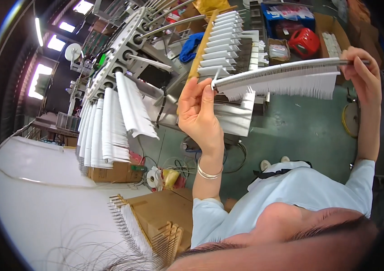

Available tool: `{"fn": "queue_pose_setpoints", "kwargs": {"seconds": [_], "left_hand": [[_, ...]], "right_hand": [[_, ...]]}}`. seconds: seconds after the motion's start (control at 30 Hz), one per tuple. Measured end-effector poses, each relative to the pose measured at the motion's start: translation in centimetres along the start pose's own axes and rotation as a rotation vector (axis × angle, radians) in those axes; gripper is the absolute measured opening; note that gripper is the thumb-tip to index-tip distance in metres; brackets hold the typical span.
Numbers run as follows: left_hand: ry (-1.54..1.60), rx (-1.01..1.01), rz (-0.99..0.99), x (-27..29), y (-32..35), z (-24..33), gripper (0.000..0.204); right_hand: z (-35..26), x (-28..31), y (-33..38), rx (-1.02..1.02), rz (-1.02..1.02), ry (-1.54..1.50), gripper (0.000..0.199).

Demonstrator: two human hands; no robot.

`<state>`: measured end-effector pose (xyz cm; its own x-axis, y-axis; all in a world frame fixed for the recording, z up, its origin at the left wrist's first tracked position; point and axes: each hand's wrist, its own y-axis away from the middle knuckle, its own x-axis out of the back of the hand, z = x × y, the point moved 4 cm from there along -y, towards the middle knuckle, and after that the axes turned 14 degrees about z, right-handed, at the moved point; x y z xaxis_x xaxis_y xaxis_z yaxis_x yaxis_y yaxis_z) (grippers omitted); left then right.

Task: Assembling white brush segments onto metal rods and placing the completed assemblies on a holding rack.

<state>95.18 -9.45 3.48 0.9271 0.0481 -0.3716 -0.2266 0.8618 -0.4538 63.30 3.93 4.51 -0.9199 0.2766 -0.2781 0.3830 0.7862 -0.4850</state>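
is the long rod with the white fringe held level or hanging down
Roughly level: the rod spans between the left hand and right hand, one at each end, fringe hanging below.

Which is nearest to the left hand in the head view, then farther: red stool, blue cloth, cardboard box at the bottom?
From the left hand:
1. Blue cloth, just above it beside the wooden rack.
2. Cardboard box, below it, lower left.
3. Red stool, far upper right on the green floor.

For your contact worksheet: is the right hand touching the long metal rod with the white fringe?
Touching. The head view shows the right hand pinching the end of the rod between its fingers.
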Motion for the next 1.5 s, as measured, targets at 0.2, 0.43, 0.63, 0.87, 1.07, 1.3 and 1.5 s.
{"fn": "queue_pose_setpoints", "kwargs": {"seconds": [0.2, 0.43, 0.63, 0.87, 1.07, 1.3, 1.5], "left_hand": [[0.183, 0.099, 0.139, 0.3, 0.1, -0.4, 0.032], [0.168, -0.154, 0.055, -1.4, -0.1, 2.5, 0.031], [0.018, -0.585, -0.004, -2.2, -1.0, 4.9, 0.033], [-0.038, -0.595, 0.068, -1.4, -3.1, 4.2, 0.031], [-0.040, -0.603, 0.078, -0.8, -3.8, 3.8, 0.034], [0.005, -0.444, 0.063, -0.2, -5.9, 2.9, 0.041], [-0.079, -0.378, 0.224, 1.3, -5.2, 1.1, 0.047]], "right_hand": [[-2.1, -2.5, 1.2, 0.234, -0.009, 0.099, 0.021], [-6.4, -3.0, 2.8, 0.556, -0.109, 0.194, 0.017], [-9.7, -7.1, 3.9, 0.993, -0.073, 0.205, 0.022], [-11.1, -11.8, 5.0, 1.210, -0.326, 0.412, 0.019], [-11.3, -13.9, 5.1, 1.252, -0.423, 0.505, 0.018], [-9.2, -16.3, 3.6, 1.095, -0.543, 0.689, 0.020], [-5.3, -20.2, -0.5, 1.100, -0.508, 0.600, 0.023]]}}
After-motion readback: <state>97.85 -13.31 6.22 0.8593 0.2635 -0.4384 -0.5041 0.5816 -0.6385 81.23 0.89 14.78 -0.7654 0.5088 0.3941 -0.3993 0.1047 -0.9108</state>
